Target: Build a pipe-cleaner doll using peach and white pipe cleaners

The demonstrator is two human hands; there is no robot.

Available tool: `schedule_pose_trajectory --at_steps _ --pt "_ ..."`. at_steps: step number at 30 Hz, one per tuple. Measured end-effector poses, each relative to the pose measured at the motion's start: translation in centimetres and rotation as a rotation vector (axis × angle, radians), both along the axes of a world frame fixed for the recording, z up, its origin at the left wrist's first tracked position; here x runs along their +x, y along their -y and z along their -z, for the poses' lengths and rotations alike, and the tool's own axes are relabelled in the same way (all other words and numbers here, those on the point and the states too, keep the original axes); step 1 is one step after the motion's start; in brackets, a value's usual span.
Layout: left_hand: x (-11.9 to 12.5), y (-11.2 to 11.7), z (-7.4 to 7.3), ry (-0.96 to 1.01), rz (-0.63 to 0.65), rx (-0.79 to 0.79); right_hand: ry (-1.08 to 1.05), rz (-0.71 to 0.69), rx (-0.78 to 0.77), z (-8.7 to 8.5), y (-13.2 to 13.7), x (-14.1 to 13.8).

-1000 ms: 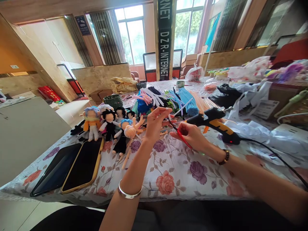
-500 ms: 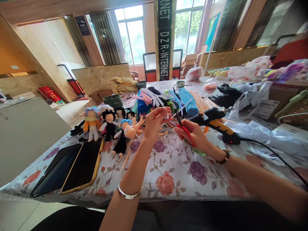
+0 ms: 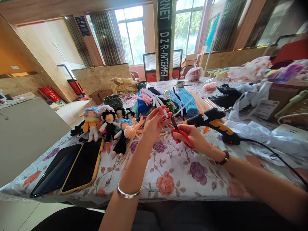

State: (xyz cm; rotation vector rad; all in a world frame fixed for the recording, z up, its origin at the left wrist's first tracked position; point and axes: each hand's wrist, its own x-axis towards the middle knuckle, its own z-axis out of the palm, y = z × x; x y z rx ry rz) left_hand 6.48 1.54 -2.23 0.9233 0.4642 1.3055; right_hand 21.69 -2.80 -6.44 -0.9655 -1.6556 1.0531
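Note:
Between the fingertips of my left hand (image 3: 153,124) is a small white fuzzy piece (image 3: 165,113), like a bit of chenille stem. My right hand (image 3: 196,138) grips scissors (image 3: 186,138) with red handles, their dark blades pointing up toward my left fingers. The blades look apart from the white piece. Just right of my right hand, a black and orange hot glue gun (image 3: 214,120) sits on the table, a red light showing on it. Behind my hands lie bundles of chenille stems, one of them a light blue bundle (image 3: 188,102).
Several small dolls (image 3: 92,125) stand left of my left hand. Two phones (image 3: 83,166) lie near the table's left edge. A dark green basket (image 3: 113,101) stands behind the dolls. White fabric strips (image 3: 255,133) and a black plastic bag (image 3: 226,93) are at the right.
My right hand has moved slightly left and turned the scissors, bringing the blades closer to my left fingers. My left hand has shifted a little, and the white piece shows more clearly.

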Motion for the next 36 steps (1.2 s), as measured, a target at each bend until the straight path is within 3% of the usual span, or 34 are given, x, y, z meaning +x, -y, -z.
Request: schedule_pose_trajectory --at_steps 10,18,36 --pt "0.02 0.34 -0.25 0.05 0.055 -0.075 -0.005 0.092 -0.014 -0.06 0.02 -0.22" --pt "0.29 0.17 0.21 0.074 0.042 -0.094 -0.037 0.051 -0.069 0.77 0.02 -0.5" --pt "0.51 0.34 0.14 0.121 0.048 -0.098 -0.016 0.107 0.001 0.7 0.21 -0.76"
